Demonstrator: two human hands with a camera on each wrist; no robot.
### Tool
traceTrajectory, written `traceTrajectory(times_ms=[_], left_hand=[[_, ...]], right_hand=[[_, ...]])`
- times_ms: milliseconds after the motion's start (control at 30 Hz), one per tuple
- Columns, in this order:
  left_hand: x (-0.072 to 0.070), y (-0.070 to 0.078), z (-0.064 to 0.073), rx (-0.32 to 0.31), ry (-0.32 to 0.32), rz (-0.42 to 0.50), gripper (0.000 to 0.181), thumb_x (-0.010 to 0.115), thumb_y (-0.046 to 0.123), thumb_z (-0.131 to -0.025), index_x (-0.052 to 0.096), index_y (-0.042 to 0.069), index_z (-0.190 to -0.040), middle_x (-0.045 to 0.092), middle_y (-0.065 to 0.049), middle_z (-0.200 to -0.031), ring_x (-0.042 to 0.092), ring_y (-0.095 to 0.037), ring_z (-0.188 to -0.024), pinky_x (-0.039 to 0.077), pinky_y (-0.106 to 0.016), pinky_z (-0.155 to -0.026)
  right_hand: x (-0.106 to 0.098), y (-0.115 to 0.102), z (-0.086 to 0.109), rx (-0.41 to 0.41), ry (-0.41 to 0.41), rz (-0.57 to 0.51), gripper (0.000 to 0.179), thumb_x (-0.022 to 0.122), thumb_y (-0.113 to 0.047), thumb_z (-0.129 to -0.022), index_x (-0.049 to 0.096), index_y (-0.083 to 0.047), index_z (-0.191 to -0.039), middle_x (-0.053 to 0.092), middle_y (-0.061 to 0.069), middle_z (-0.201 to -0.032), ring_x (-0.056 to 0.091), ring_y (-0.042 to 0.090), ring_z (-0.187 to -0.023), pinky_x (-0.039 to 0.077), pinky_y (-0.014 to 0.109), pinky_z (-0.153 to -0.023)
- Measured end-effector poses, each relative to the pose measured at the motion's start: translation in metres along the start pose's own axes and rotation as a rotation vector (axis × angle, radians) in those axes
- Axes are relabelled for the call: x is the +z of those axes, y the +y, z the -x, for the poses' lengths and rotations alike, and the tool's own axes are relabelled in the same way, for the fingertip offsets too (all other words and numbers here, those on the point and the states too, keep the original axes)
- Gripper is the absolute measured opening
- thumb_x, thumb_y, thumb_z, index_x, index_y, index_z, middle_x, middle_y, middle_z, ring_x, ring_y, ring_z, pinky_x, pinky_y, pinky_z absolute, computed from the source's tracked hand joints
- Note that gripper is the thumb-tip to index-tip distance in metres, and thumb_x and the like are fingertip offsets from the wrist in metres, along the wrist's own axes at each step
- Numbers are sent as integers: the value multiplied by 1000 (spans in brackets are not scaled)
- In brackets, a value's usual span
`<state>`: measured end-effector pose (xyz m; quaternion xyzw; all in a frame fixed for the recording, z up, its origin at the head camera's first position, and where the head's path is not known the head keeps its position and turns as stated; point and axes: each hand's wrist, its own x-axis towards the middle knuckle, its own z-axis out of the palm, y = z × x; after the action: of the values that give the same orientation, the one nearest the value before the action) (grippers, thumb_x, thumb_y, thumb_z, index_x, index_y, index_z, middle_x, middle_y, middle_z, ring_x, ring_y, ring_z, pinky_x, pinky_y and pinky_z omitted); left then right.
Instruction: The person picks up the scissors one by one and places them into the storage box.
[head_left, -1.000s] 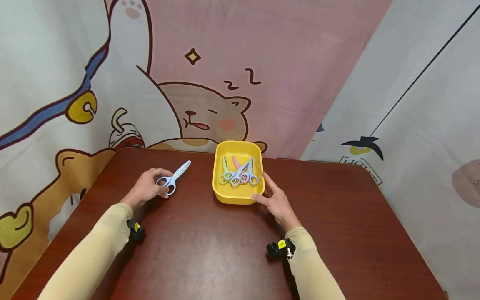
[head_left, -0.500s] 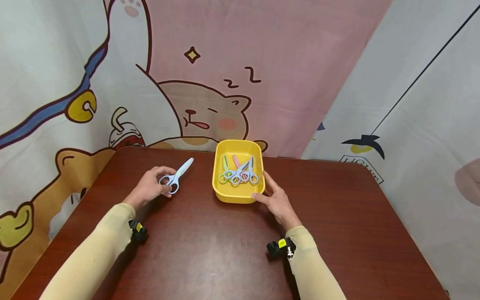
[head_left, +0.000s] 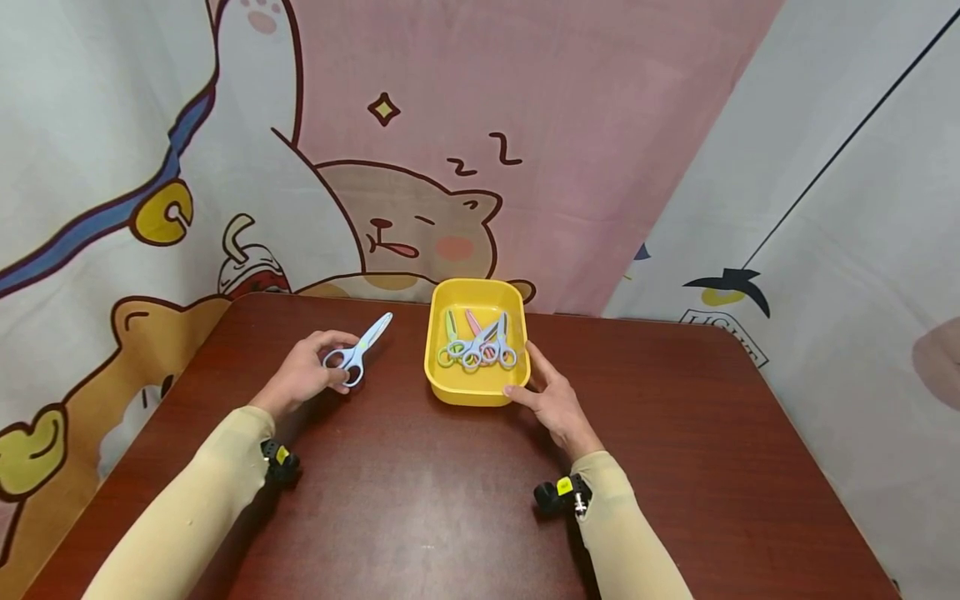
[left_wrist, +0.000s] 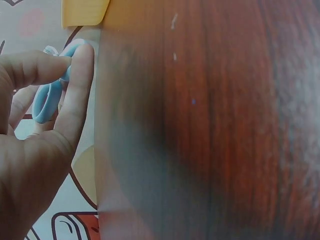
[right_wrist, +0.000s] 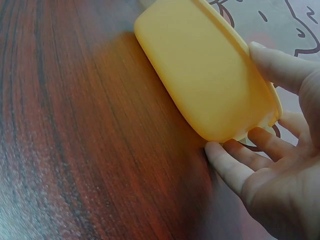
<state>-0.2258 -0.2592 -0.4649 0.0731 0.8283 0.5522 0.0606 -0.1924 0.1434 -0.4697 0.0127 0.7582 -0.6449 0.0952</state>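
My left hand (head_left: 307,371) pinches a pair of light blue scissors (head_left: 365,342) by the finger loops, blades pointing away and to the right. In the left wrist view the thumb and fingers close around a blue loop (left_wrist: 46,107). My right hand (head_left: 555,404) grips the near right corner of a yellow plastic bin (head_left: 467,398). Its thumb lies at the rim and its other fingers along the side and lower edge, as the right wrist view of the bin (right_wrist: 200,75) shows. Inside lie green scissors (head_left: 452,325), pink scissors (head_left: 472,320) and light blue scissors (head_left: 502,332), overlapping.
The bin stands near the far edge of a dark red-brown wooden table (head_left: 420,500). Behind the table hangs a cloth printed with cartoon animals (head_left: 420,217). A small black camera (head_left: 281,462) is strapped to the left wrist, another camera (head_left: 551,497) to the right.
My left hand has moved slightly to the right with the light blue scissors, bringing them closer to the bin. The right hand and the bin have stayed in place.
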Motion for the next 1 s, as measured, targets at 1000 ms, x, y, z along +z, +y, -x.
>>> traceTrajectory(times_ms=[1000], left_hand=[[18,27,0,36,-2,138,56,67,-18,-83,59,-2,-136,43,-24,-120,58,-36,-93,64,-48,-68]], right_hand=[[-1,0,-1,-9,-14,3,90,78,-8,-92,28,-26,-165,25,4,-170,37,34,-150,47,43,-109]])
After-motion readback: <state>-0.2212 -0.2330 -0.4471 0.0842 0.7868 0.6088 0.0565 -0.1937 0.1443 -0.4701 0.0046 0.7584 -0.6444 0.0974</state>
